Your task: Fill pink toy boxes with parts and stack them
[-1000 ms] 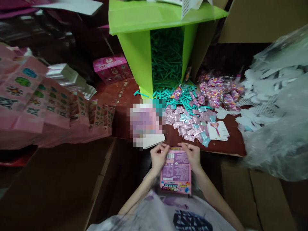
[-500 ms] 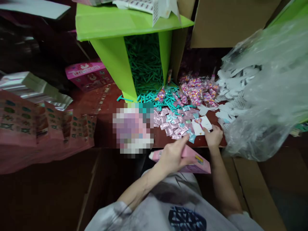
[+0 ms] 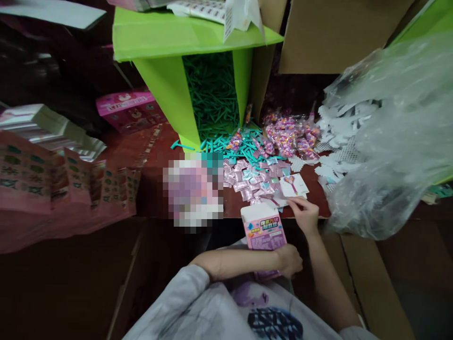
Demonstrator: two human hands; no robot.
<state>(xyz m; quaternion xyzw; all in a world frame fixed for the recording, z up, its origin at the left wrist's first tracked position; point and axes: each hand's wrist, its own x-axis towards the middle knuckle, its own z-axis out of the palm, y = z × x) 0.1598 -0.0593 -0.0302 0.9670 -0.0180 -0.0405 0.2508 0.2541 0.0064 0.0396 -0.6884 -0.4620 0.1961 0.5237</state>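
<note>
A pink printed box (image 3: 268,228) is held near the table's front edge, its white flap (image 3: 255,213) raised at the far end. My left hand (image 3: 290,261) is curled round the lower right side of the box. My left forearm crosses in front of it. My right hand (image 3: 306,215) pinches a thin printed card (image 3: 282,200) by its edge, just beyond the box's far end. Behind that lies a white card stack (image 3: 294,185) with a colourful picture on top. Small pink sachets (image 3: 244,178) and pale blue ones are spread to its left.
Teal plastic hammers (image 3: 244,151) spill from a green bin (image 3: 186,108). Bags of colourful beads (image 3: 285,134) lie beside white mesh pieces (image 3: 345,156) and clear plastic sheeting (image 3: 389,156). Left are a pink carton (image 3: 130,111), folded pink boxes (image 3: 78,184) and a pixelated patch.
The box has swung from lying sideways to pointing its flap end at the table. My left hand has moved right and nearer my body. My right hand has lifted a card leftward off the stack.
</note>
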